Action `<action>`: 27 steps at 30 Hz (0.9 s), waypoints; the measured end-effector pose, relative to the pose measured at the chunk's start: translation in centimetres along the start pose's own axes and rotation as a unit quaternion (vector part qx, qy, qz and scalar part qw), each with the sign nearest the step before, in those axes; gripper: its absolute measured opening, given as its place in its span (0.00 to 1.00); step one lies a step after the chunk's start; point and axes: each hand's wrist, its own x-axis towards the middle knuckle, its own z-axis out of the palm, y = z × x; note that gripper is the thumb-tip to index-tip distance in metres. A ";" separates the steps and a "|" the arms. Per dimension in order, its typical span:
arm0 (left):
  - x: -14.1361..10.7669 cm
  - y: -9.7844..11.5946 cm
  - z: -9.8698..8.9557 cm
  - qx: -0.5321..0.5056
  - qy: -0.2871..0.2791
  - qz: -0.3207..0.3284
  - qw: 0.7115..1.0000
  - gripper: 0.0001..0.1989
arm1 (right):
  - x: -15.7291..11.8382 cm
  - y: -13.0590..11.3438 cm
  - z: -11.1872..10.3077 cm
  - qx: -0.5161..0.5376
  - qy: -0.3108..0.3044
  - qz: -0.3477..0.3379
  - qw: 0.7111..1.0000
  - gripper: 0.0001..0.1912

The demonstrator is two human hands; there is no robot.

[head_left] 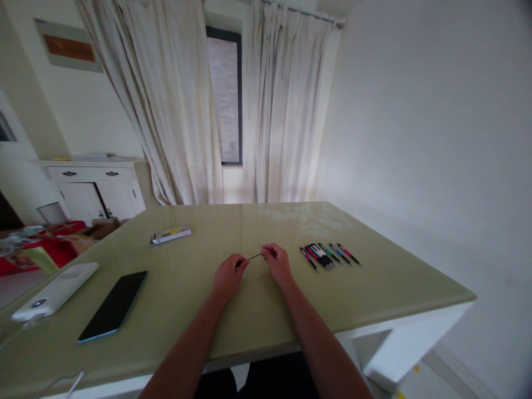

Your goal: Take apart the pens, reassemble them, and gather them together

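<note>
A thin dark rod (255, 256), slim like a pen refill, spans the gap between my two hands just above the table. My left hand (228, 274) is closed in a pinch on its left end, and something dark shows inside the curled fingers. On the other end, my right hand (278, 265) is closed too, its fingertips pinching the rod. To the right of my hands lies a group of pens (321, 256) with black, pink, green, white and blue parts. Some lie close together and others are spaced apart, tips toward me.
The greenish table (187, 299) has a long narrow box (171, 235) with something yellow on it at the back left. A black-screened phone (114, 306) and a white device (56, 291) with a cable lie on the left. A wall (432, 166) borders the right side.
</note>
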 end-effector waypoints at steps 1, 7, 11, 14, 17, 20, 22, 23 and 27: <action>0.0 0.0 0.0 0.004 -0.001 -0.004 1.000 0.14 | 0.0 0.1 0.0 0.004 0.008 0.004 1.000 0.12; 0.1 0.0 -0.1 0.042 -0.027 -0.016 0.999 0.16 | 0.2 0.3 -0.3 -0.015 0.087 0.028 0.996 0.13; 0.6 -0.2 0.2 0.104 -0.101 -0.012 0.989 0.13 | 0.2 -0.1 -0.4 -0.030 0.106 0.039 0.993 0.12; 1.4 -0.1 0.1 0.165 -0.151 0.009 0.975 0.09 | 0.1 -0.3 -0.3 -0.042 0.100 0.027 0.994 0.12; 2.2 -0.1 -0.5 0.185 -0.175 0.024 0.967 0.06 | 0.0 -0.3 -0.2 -0.047 0.101 0.021 0.994 0.11; 2.6 -0.4 -1.1 0.197 -0.192 0.042 0.960 0.03 | 0.0 -0.1 -0.2 -0.051 0.102 0.020 0.993 0.12; 2.6 -0.8 -1.5 0.201 -0.195 0.052 0.959 0.03 | 0.0 0.0 -0.2 -0.051 0.104 0.022 0.993 0.11; 2.6 -0.9 -1.6 0.202 -0.194 0.056 0.958 0.02 | 0.0 0.0 -0.2 -0.050 0.105 0.024 0.993 0.11; 2.8 -1.5 -1.9 0.215 -0.199 0.065 0.954 0.03 | 0.0 0.0 -0.1 -0.055 0.113 0.025 0.992 0.11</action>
